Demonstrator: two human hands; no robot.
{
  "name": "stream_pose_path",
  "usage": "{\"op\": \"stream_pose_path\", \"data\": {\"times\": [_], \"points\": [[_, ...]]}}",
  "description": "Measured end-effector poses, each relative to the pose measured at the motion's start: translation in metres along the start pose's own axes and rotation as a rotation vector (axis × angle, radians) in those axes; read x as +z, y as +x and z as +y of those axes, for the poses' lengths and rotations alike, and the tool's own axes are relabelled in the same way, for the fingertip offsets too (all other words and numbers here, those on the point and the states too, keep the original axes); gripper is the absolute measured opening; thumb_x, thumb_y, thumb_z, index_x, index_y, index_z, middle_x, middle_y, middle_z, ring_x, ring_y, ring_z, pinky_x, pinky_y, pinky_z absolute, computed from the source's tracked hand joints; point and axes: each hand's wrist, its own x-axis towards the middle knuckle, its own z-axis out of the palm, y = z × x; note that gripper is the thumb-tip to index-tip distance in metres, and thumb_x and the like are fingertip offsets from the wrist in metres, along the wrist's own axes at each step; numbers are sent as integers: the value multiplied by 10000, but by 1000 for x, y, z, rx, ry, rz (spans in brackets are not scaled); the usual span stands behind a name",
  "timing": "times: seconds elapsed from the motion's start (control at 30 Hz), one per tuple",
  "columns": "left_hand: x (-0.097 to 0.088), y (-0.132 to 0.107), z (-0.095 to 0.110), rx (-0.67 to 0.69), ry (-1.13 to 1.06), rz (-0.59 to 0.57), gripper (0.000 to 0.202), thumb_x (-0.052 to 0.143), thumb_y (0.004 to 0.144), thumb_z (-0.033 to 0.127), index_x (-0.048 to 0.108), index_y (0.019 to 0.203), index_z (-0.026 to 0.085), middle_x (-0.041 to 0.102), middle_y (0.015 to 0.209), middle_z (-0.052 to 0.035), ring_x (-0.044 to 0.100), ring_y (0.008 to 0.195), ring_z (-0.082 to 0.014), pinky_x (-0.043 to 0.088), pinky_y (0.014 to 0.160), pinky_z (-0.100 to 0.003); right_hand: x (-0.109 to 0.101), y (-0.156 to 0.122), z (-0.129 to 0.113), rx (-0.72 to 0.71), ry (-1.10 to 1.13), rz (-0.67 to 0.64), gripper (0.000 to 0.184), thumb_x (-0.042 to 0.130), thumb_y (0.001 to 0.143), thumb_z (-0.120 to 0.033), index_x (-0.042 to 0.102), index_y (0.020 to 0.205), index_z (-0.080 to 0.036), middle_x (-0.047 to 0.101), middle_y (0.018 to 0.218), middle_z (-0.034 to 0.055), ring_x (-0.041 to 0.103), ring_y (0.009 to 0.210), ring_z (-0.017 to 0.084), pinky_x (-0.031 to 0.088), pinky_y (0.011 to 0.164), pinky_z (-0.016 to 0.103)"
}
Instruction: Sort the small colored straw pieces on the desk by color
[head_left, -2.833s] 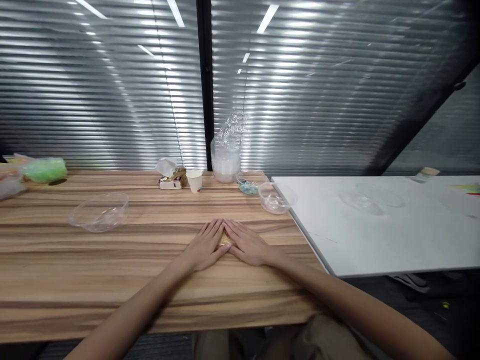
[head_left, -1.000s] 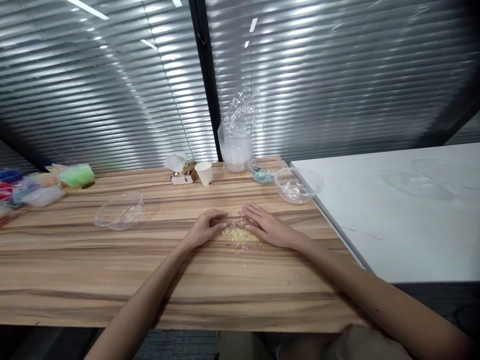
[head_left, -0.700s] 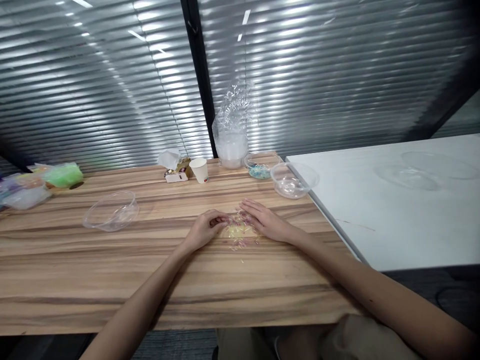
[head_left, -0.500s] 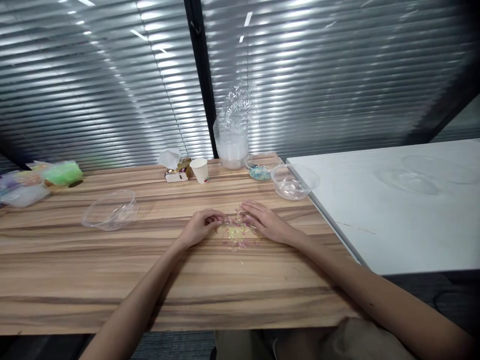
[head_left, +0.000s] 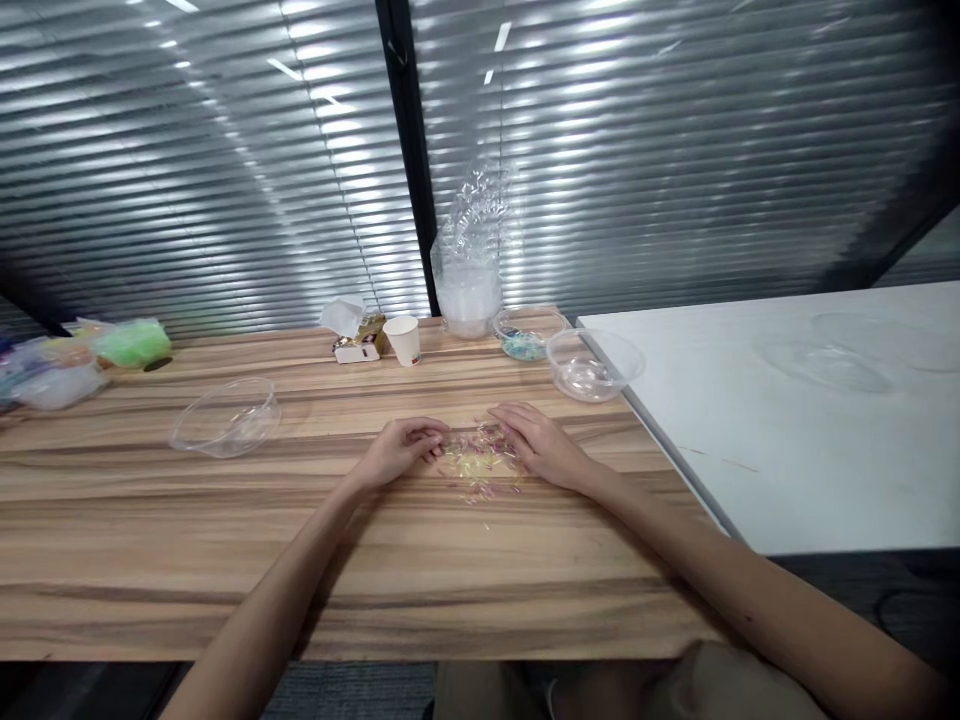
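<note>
A small scatter of thin yellow and pink bits [head_left: 480,465] lies on the wooden table [head_left: 225,520], between my two hands. My left hand [head_left: 401,450] rests at the scatter's left edge with its fingers curled in toward the thumb, as in a pinch; what it pinches is too small to see. My right hand [head_left: 541,445] lies on the scatter's right edge, fingers bent down and touching the bits.
An empty clear bowl [head_left: 225,418] sits to the left, another [head_left: 594,363] at the right by the white table [head_left: 787,420]. Behind are a bowl of blue bits [head_left: 525,332], a paper cup [head_left: 406,340], a stack of cups in plastic wrap [head_left: 471,270] and coloured bags [head_left: 90,350] far left.
Earlier both hands lay flat together over a yellowish heap. They have drawn apart, the bits now lie spread out, and my left fingers have curled into a pinch.
</note>
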Motion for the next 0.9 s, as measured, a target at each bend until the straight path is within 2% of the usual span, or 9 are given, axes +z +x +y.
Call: {"op": "stream_pose_path", "data": {"times": [0.1, 0.27, 0.37, 0.5, 0.7, 0.9], "points": [[-4, -1, 1, -21, 53, 2, 379, 646, 736, 382, 639, 972, 87, 659, 761, -64, 599, 655, -143, 490, 652, -268, 0, 0, 0, -5, -5, 15, 342, 382, 913, -150, 520, 1225, -171, 557, 1206, 94, 496, 1130, 216, 417, 969, 414], [-10, -7, 6, -26, 160, -162, 304, 748, 629, 327, 665, 825, 110, 677, 783, -72, 617, 721, -164, 479, 671, -253, 0, 0, -2, -13, -10, 11, 338, 384, 906, -134, 524, 1213, -154, 570, 1181, 108, 510, 1108, 219, 429, 951, 412], [-10, -9, 7, -1, 248, -163, 326, 777, 592, 301, 669, 835, 113, 671, 769, -68, 607, 690, -160, 464, 619, -233, -1, 1, -2, -19, -9, 6, 335, 385, 906, -132, 522, 1210, -151, 570, 1179, 109, 509, 1107, 219, 431, 948, 409], [-7, -10, 10, 69, 350, -124, 226, 756, 630, 277, 669, 764, 118, 659, 748, -58, 589, 659, -142, 437, 586, -210, -1, 1, -3, -27, -8, 10, 329, 390, 899, -124, 532, 1193, -157, 578, 1160, 104, 521, 1084, 219, 442, 927, 405], [-4, -10, 16, 126, 341, -192, 125, 707, 693, 239, 680, 716, 119, 652, 753, -58, 583, 691, -139, 429, 619, -209, -2, 1, -5, -34, -6, 3, 318, 388, 904, -129, 530, 1189, -143, 585, 1142, 112, 527, 1065, 219, 451, 908, 398], [-4, -11, 13, 125, 335, -225, 100, 659, 737, 219, 674, 719, 122, 651, 758, -53, 580, 692, -133, 429, 630, -207, -3, 2, -6, -14, -8, 2, 321, 385, 903, -131, 534, 1188, -135, 584, 1148, 115, 527, 1067, 218, 451, 905, 390]]}}
